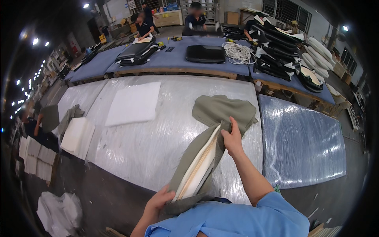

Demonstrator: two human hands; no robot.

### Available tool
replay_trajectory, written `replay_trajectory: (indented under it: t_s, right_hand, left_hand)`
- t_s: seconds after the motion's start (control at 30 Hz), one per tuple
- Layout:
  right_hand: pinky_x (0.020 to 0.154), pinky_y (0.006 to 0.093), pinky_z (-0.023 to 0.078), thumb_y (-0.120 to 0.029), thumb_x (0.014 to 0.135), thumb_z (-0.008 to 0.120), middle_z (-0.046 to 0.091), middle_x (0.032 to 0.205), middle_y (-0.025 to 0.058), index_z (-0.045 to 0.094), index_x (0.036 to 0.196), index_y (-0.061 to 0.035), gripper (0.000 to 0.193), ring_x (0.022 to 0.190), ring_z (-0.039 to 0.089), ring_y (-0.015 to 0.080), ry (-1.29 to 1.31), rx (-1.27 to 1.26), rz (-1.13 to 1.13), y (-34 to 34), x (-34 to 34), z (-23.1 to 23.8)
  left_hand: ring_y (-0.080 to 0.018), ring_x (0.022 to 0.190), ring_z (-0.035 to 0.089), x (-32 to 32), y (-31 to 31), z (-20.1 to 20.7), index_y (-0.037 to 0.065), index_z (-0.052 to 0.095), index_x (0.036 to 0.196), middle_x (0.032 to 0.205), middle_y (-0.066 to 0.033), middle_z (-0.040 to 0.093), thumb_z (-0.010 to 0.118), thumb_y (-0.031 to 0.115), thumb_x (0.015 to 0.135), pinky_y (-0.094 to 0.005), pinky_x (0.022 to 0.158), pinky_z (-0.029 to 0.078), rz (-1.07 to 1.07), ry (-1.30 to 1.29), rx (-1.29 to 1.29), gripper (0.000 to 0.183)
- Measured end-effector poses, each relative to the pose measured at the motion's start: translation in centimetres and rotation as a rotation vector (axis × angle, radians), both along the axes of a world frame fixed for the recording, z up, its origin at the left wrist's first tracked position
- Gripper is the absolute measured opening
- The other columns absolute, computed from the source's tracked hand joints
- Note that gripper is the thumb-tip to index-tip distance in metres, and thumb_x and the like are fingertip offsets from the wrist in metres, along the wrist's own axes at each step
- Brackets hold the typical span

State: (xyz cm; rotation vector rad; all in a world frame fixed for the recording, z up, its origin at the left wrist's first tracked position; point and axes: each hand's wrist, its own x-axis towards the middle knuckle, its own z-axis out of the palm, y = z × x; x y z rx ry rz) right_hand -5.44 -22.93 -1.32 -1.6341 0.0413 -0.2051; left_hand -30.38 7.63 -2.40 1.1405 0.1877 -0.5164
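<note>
Both my hands grip a grey-green fabric cushion cover (188,155), held tilted in front of my body. Its long opening gapes and shows a white padded insert (199,173) with tan edge lines running along it. At the far upper end my right hand (233,138) pinches the cover's edge between thumb and fingers. My left hand (160,198) is closed round the near lower end, its fingers partly hidden by the cloth. Just beyond my right hand, a loose grey-green fabric piece (223,110) lies crumpled on the plastic-wrapped table (130,146).
A white foam sheet (134,103) lies at the table's middle left, and stacked white pads (77,136) at its left edge. Blue-topped tables (177,44) behind carry black cushions (205,54) and coiled white rope (239,53). Several people work around; one person (35,128) stands left.
</note>
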Motion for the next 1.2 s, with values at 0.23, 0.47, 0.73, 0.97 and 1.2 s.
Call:
replay_trajectory:
  t_s: [0.23,0.47,0.73,0.97,1.2]
  right_hand:
    - [0.116,0.0413,0.04,-0.025,0.087,0.078,0.045,0.153,0.0276,0.033,0.157,0.003,0.088,0.142,0.046,0.0344,0.091,0.121,0.045,-3.0,-0.8,-0.1]
    - [0.109,0.0434,0.045,-0.034,0.085,0.08,0.054,0.142,0.026,0.037,0.158,-0.0089,0.088,0.132,0.053,0.0366,-0.065,-0.476,0.171,-2.5,-0.9,2.7]
    - [0.085,0.0297,0.052,-0.006,0.096,0.065,0.066,0.126,0.0071,0.067,0.113,-0.0023,0.018,0.096,0.063,0.0137,0.022,-0.063,0.336,-5.6,2.9,2.0]
    - [0.068,0.0219,0.048,-0.004,0.104,0.056,0.066,0.122,0.0019,0.06,0.107,-0.0078,0.006,0.077,0.055,0.006,-0.119,0.368,0.352,-6.1,0.9,-0.4]
    - [0.048,0.0224,0.043,-0.013,0.108,0.053,0.068,0.116,0.0075,0.054,0.111,-0.0095,0.005,0.061,0.054,0.0072,-0.077,0.509,0.385,-4.0,1.8,0.4]
  left_hand:
    - [-0.0178,0.112,0.064,12.2,-4.6,3.8,-0.003,0.054,0.142,0.128,-0.0117,0.067,0.07,0.032,0.098,-0.0343,0.098,0.051,-0.148,-0.036,0.076,0.058]
    - [-0.0173,0.093,0.07,22.6,-10.5,5.9,-0.002,0.062,0.129,0.112,-0.0105,0.072,0.068,0.026,0.1,-0.0336,0.083,0.057,-0.162,-0.049,0.242,0.041]
    - [-0.021,0.09,0.071,30.6,-14.2,5.5,-0.005,0.066,0.121,0.107,-0.0133,0.073,0.068,0.018,0.098,-0.0366,0.078,0.057,-0.117,-0.106,0.325,0.032]
    - [-0.0203,0.088,0.071,32.5,-15.9,6.6,-0.004,0.066,0.12,0.105,-0.0131,0.073,0.071,0.021,0.096,-0.0359,0.077,0.058,-0.098,-0.133,0.473,0.035]
    - [-0.0191,0.084,0.068,32.9,-18.0,5.2,-0.005,0.068,0.111,0.098,-0.0124,0.072,0.068,0.023,0.098,-0.0375,0.074,0.054,-0.02,-0.19,0.692,0.031]
